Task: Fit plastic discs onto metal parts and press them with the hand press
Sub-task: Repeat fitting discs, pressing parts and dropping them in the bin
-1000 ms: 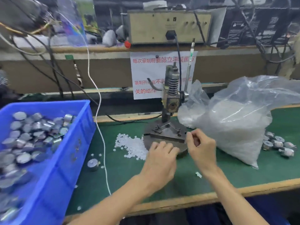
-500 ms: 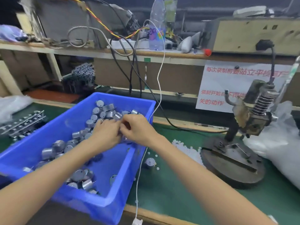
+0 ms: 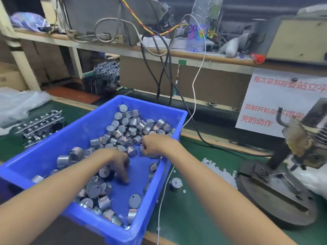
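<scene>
**Head view, 1 frame.** A blue bin (image 3: 53, 161) stands at the left of the green-matted bench (image 3: 185, 218). It holds a loose heap of metal parts (image 3: 127, 131), short silver cylinders, some with thin wire leads. Both forearms reach into the bin.

The left hand (image 3: 113, 160) hangs over the bin's barer middle with its fingers loosely extended downward. 1 fingertip (image 3: 125, 181) touches the blue floor just beside several parts, and no grip shows.

The right hand (image 3: 157, 145) lies near the bin's right wall, at the edge of the heap, with its fingers curled under the palm. Whether they enclose a part cannot be told.

Just right of the bin, a single metal part (image 3: 176, 183) stands on end on the bench. A pile of white plastic discs (image 3: 219, 172) lies between it and the hand press (image 3: 297, 144). The press's round metal base (image 3: 276, 197) rests on the bench at the right, and a clear plastic bag (image 3: 316, 183) touches that base at the far right.

A white cable (image 3: 194, 96) runs down from the shelf (image 3: 123, 48), past the bin's right corner and over the bench's front edge.

Behind the press a white paper sign (image 3: 283, 103) carries 3 lines of red Chinese print:
- "每次录制前要站立平", cut off by the frame edge
- "录制开始后", the rest hidden by the press
- "关的动作"

On the shelf stands a clear bottle (image 3: 200, 23) with a multicoloured label — its writing is too blurred to read.
</scene>
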Action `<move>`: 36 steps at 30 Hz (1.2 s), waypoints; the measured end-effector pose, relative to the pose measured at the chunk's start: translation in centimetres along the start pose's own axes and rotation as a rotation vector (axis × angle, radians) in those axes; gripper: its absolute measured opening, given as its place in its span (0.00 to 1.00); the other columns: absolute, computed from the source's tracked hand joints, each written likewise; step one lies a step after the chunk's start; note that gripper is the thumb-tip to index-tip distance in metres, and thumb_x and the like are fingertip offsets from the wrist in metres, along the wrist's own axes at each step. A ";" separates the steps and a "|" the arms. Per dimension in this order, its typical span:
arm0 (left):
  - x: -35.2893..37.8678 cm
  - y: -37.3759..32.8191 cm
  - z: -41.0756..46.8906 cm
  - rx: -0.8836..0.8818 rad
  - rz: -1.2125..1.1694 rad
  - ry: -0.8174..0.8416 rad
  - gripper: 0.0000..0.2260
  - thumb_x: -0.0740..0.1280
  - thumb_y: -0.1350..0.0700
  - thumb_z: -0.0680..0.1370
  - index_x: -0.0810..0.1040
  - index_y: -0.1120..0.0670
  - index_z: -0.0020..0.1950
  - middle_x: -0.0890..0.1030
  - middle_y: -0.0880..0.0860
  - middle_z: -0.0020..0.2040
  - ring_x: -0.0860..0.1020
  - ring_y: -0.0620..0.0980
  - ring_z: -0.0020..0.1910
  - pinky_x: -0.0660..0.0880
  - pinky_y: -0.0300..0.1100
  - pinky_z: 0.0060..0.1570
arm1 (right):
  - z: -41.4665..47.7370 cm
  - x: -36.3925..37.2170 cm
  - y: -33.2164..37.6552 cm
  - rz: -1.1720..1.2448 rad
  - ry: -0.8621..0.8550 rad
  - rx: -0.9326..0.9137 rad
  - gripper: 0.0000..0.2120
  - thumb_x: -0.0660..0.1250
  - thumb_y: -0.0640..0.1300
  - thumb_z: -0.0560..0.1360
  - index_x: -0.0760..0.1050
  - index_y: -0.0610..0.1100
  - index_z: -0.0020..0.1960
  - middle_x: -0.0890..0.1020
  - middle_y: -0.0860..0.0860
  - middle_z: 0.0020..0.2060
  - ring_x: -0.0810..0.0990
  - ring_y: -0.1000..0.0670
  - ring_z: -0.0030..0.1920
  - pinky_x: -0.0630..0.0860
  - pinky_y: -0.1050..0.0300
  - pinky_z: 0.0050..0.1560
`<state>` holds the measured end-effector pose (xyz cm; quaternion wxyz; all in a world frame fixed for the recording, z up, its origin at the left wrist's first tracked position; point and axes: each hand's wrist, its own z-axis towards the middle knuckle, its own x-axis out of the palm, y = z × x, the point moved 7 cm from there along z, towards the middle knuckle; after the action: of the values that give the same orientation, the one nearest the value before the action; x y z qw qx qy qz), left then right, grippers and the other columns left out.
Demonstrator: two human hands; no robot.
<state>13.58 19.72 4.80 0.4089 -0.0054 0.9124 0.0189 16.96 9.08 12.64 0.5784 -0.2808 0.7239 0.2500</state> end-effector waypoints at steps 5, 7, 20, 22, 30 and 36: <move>0.6 -3.8 -0.5 0.081 0.201 0.010 0.03 0.71 0.56 0.67 0.79 0.54 0.37 0.77 0.49 0.33 0.76 0.50 0.41 0.76 0.48 0.48 | -0.2 -0.1 0.2 0.031 -0.004 0.000 0.12 0.59 0.41 0.75 0.62 0.46 0.34 0.68 0.48 0.39 0.70 0.45 0.35 0.66 0.55 0.37; -0.1 -3.8 -1.2 0.060 0.225 -0.046 0.03 0.70 0.56 0.69 0.79 0.54 0.39 0.77 0.49 0.36 0.77 0.51 0.48 0.71 0.48 0.54 | -0.5 -0.3 0.3 0.071 -0.037 -0.012 0.09 0.59 0.42 0.75 0.65 0.44 0.36 0.70 0.48 0.38 0.71 0.43 0.40 0.66 0.54 0.39; -11.5 -9.2 -9.3 0.318 -1.248 -1.070 0.03 0.67 0.59 0.75 0.74 0.53 0.44 0.78 0.53 0.44 0.77 0.51 0.43 0.77 0.42 0.38 | -6.7 -3.3 -6.6 1.337 -0.502 -0.117 0.17 0.52 0.46 0.83 0.77 0.41 0.48 0.82 0.52 0.35 0.80 0.52 0.31 0.76 0.59 0.32; -11.7 -13.5 -8.7 0.348 -1.165 -1.010 0.03 0.67 0.59 0.75 0.74 0.53 0.45 0.78 0.51 0.44 0.76 0.50 0.45 0.77 0.43 0.42 | -9.1 -1.5 -9.8 1.448 -0.520 -0.072 0.17 0.54 0.46 0.83 0.79 0.40 0.49 0.83 0.53 0.38 0.79 0.54 0.32 0.75 0.63 0.32; -6.4 -26.6 -4.1 0.451 -0.922 -0.667 0.10 0.59 0.64 0.74 0.75 0.54 0.50 0.76 0.51 0.49 0.73 0.48 0.47 0.69 0.32 0.35 | -18.7 9.1 -18.2 1.240 -0.525 0.275 0.15 0.64 0.40 0.78 0.74 0.37 0.63 0.82 0.45 0.50 0.82 0.55 0.43 0.78 0.61 0.40; 0.1 -24.6 0.1 0.281 -0.695 -0.705 0.07 0.68 0.59 0.74 0.77 0.58 0.51 0.76 0.56 0.50 0.76 0.54 0.50 0.71 0.43 0.50 | -23.1 14.5 -17.2 0.950 -0.600 0.364 0.06 0.65 0.41 0.77 0.73 0.51 0.51 0.77 0.44 0.47 0.79 0.52 0.42 0.77 0.54 0.46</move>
<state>14.15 -4.90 3.92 0.6706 -0.2468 0.6570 -0.2403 10.36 -20.84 2.53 0.6215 0.2611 0.6063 0.4219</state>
